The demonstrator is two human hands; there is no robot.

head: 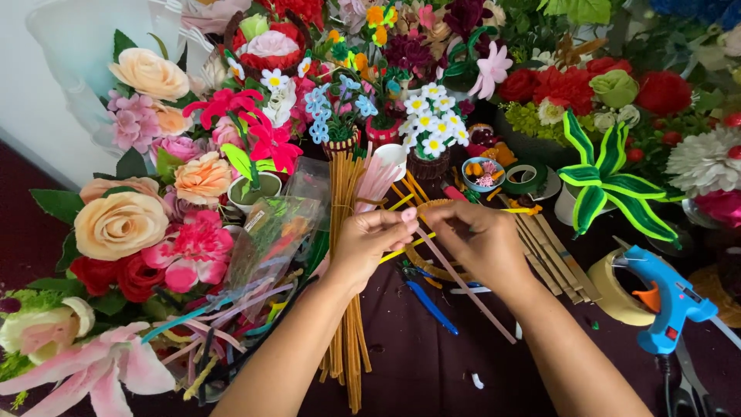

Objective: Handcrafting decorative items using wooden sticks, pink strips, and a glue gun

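Head view: the left hand (369,241) pinches the upper end of a pink pipe cleaner (463,282) between thumb and fingertips; its long axis slants down to the right, passing under the right hand (480,239), whose fingers close around it and a yellow pipe cleaner (401,251) just beside

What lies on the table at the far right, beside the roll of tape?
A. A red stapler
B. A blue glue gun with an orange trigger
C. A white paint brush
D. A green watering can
B: a blue glue gun with an orange trigger lies at the right edge, next to the roll of tape, to the right of the right hand.
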